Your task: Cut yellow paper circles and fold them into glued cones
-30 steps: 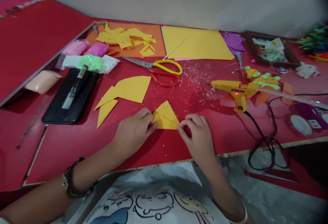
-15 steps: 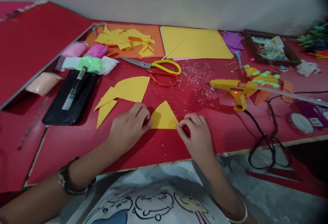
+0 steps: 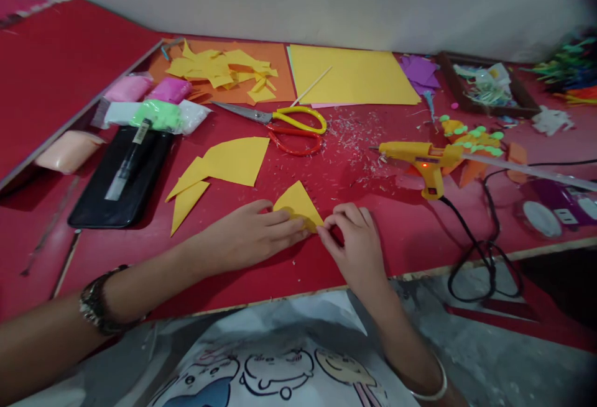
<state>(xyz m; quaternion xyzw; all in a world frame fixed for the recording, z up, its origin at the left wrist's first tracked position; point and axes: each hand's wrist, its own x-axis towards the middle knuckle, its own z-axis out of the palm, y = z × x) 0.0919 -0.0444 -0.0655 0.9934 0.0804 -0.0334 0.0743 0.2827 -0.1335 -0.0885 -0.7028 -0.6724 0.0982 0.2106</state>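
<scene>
A small yellow paper piece (image 3: pixel 299 201) with a pointed top lies on the red table, its lower left part covered by fingers. My left hand (image 3: pixel 254 233) rests flat across that lower edge with fingers stretched to the right. At the right corner, my right hand (image 3: pixel 355 239) pinches the paper between thumb and fingertips. Beyond my left hand lie a yellow paper fan shape (image 3: pixel 237 160) and a narrow yellow piece (image 3: pixel 187 205). Scissors (image 3: pixel 293 127) with one yellow and one red handle lie behind the paper.
A yellow glue gun (image 3: pixel 431 161) with a lit red light sits at right, its black cord (image 3: pixel 466 236) hanging over the edge. At left are a black phone (image 3: pixel 102 208), a marker (image 3: pixel 128 161) and clay packets (image 3: pixel 69 151). Yellow sheets (image 3: pixel 354 74) and a tray (image 3: pixel 513 105) lie at the back.
My left hand has slid right from the paper's left corner and flattened over its lower edge. My right hand keeps its pinch at the right corner. The view has shifted slightly.
</scene>
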